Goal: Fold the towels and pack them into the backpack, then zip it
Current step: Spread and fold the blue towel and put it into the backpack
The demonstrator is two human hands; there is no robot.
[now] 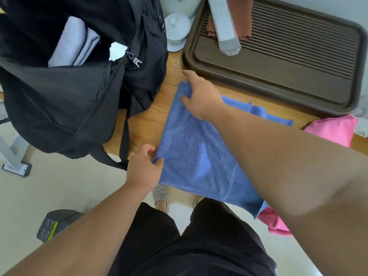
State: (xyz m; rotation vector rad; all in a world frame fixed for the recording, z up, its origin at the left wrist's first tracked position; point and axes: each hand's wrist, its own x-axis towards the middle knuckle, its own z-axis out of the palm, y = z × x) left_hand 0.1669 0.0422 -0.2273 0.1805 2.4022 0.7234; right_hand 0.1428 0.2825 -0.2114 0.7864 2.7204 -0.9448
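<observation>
Surface: a pale wooden table [147, 124] over a light floor; I am looking down on it from the head camera.
Landmark: the black backpack [65, 108] stands on the table's left end with its main compartment gaping open.
Already packed: a folded grey towel [73, 42] sits inside the backpack, so I judge the packing partly done. The zip pull [135, 60] hangs at the open mouth, unzipped.
Task thing: the blue towel [191, 152] lies just right of the backpack, doubled over, its near part draping off the table edge.
Why it lies so: I take the flat spread as a fold in progress, kept close to the backpack for a short carry.
Left hand [143, 166]: at the towel corner nearest the backpack's base, thumb on top and fingers curled under, pinching the cloth. I think this holds the layers aligned.
Right hand [199, 94]: reached across to the towel's far corner, right of the backpack, palm down. Forefinger and thumb are straight and spread on the cloth; the other fingers are hidden.
Arms: both extended forward, the right forearm crossing above the towel.
Waiting: a pink towel [334, 128] lies well right of the backpack, partly under the blue one.
Other things: a dark slatted tray [278, 80] and a white lidded cup [177, 26] beyond the backpack's right side.
</observation>
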